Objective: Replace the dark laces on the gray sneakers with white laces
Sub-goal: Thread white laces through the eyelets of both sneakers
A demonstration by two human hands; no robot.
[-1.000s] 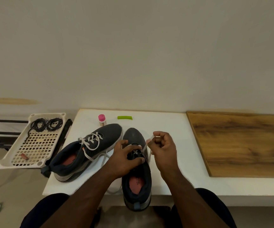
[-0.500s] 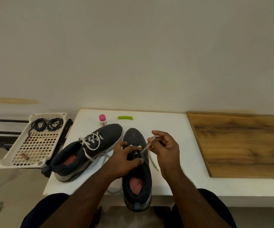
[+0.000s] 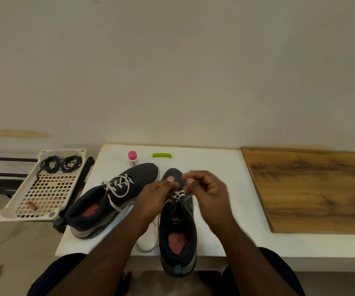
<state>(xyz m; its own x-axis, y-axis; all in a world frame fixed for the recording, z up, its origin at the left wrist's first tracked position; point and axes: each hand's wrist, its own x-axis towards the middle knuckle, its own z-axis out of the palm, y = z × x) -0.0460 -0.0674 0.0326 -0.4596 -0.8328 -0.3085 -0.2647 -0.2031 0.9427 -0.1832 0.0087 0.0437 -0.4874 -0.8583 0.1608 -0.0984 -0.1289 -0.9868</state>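
Starting at the left of the frame, a white perforated tray [image 3: 38,189] holds two coiled dark laces [image 3: 61,164] near its far end, well apart from the work. Next, on the white table [image 3: 215,167], the left sneaker [image 3: 112,199] lies angled, toe toward the upper right, already threaded with a white lace. Behind it stand a small pink-capped bottle [image 3: 132,158] and a green strip [image 3: 162,155].

At centre frame, the second sneaker [image 3: 177,227] lies with its long axis running straight up the picture, heel hanging over the near table edge, toe pointing away. Its white lace [image 3: 178,195] crosses only the eyelets nearest the toe, so I judge the threading to be barely begun. The left hand [image 3: 157,195] sits on the left of the tongue, fingers curled; the right hand [image 3: 206,189] sits on the right, fingertips bunched as if pinching a lace end. Both are blurred, so what either actually has hold of I cannot tell. The unthreaded eyelets lie just below both hands, toward the heel, about equally near to each. A slack loop of lace trails off the sneaker's left side, partly hidden under the left forearm.

At the right, a wooden board [image 3: 317,189] lies cut off by the frame edge
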